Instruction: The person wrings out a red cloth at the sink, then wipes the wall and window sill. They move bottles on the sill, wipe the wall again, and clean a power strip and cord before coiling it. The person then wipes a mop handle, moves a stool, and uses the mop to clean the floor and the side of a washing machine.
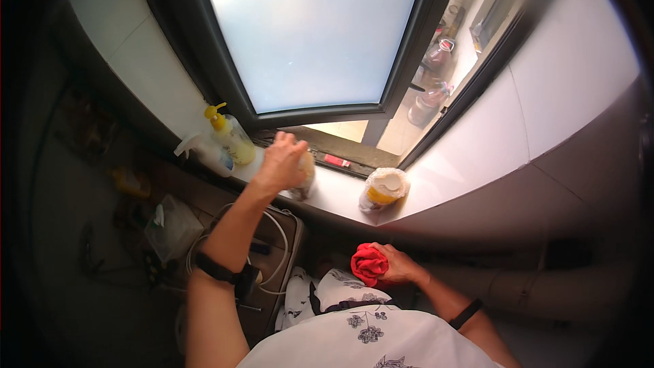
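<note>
A crumpled red cloth (370,264) is hanging low in front of the person's body, below the sill, and the right hand (402,267) is grasping it from its right side, the fingers bending around the bunched fabric. The left hand (281,165) is reaching up over a pale container (306,180) on the white windowsill (332,204); its fingers are bending at the container's upper part, but the hand is hiding the contact, so I cannot tell whether they are gripping it.

Just left of that hand, a pump bottle (235,140) with a yellow head is standing beside a white spray bottle (211,155). Well to the right on the sill, a plastic-wrapped white-and-yellow package (385,189) is standing near the corner. A small red object (336,161) is lying by the window track. Behind, a frosted window (313,34) in a dark frame is standing ajar, and bottles (438,54) with red parts are showing through the gap.

At the lower left, a white cable (283,238) is looping over a brown surface (271,248), and a clear plastic box (174,230) is resting nearby. The person is wearing a white flower-print garment (340,341) and dark bands on both arms.
</note>
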`<action>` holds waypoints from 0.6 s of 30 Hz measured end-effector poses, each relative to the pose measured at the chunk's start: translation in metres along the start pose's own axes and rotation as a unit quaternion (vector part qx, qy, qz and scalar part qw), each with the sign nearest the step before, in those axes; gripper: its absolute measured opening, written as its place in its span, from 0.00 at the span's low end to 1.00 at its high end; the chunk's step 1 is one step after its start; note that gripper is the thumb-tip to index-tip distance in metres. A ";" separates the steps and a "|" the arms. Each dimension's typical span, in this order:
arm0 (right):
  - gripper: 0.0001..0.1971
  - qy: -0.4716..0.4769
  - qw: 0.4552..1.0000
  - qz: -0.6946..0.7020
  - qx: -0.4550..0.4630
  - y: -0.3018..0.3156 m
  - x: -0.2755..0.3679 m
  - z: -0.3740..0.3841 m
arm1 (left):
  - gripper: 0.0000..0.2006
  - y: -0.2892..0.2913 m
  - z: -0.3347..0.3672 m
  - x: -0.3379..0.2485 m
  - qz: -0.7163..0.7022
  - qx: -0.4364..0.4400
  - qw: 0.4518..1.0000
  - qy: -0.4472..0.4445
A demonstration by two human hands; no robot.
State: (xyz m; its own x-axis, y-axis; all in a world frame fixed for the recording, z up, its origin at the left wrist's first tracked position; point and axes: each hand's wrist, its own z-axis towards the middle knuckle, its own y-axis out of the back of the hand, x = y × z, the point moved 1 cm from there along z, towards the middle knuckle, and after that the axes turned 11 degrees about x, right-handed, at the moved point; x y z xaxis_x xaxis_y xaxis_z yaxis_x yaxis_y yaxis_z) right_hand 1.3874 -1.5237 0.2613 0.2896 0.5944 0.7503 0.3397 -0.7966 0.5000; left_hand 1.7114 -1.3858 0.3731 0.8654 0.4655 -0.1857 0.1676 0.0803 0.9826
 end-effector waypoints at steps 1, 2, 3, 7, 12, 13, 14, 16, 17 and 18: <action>0.37 0.000 1.000 -0.002 0.002 0.000 0.000 0.001 | 0.22 -0.003 0.001 -0.014 -0.007 0.005 1.000 -0.013; 0.37 0.004 1.000 0.002 0.004 -0.001 -0.001 0.002 | 0.22 -0.006 0.004 -0.028 -0.011 0.015 1.000 -0.024; 0.36 0.008 1.000 0.006 0.005 -0.002 -0.002 0.004 | 0.22 -0.009 0.006 -0.042 -0.014 0.025 0.999 -0.035; 0.33 0.005 1.000 0.020 0.001 -0.005 -0.003 0.008 | 0.20 -0.016 0.013 -0.084 -0.021 0.007 0.996 -0.086; 0.30 0.062 0.995 0.070 -0.026 -0.003 0.005 0.010 | 0.25 -0.014 0.008 -0.094 -0.043 0.020 0.994 -0.098; 0.30 0.061 0.995 0.083 -0.018 -0.002 0.008 0.010 | 0.25 -0.013 0.004 -0.091 -0.074 -0.008 0.992 -0.105; 0.30 0.087 0.992 0.087 -0.028 0.001 0.013 0.010 | 0.26 -0.014 -0.001 -0.088 -0.105 -0.036 0.988 -0.111; 0.31 0.110 0.988 0.104 -0.017 0.008 0.024 0.011 | 0.28 -0.020 -0.017 -0.082 -0.165 -0.177 0.965 -0.106; 0.32 0.102 0.991 0.081 -0.039 0.012 0.031 0.013 | 0.30 -0.026 -0.028 -0.079 -0.192 -0.235 0.949 -0.087; 0.33 0.093 0.992 0.057 -0.060 0.015 0.038 0.015 | 0.29 -0.034 -0.043 -0.076 -0.255 -0.278 0.923 -0.069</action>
State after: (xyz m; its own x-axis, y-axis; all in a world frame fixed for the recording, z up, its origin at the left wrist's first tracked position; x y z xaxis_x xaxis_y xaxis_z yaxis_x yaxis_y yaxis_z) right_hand 1.4169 -1.5112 0.2911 0.1453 0.4782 0.8662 0.2019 -0.8714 0.4471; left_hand 1.6199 -1.3858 0.3542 0.7992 0.1273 -0.5875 0.3360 0.7158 0.6122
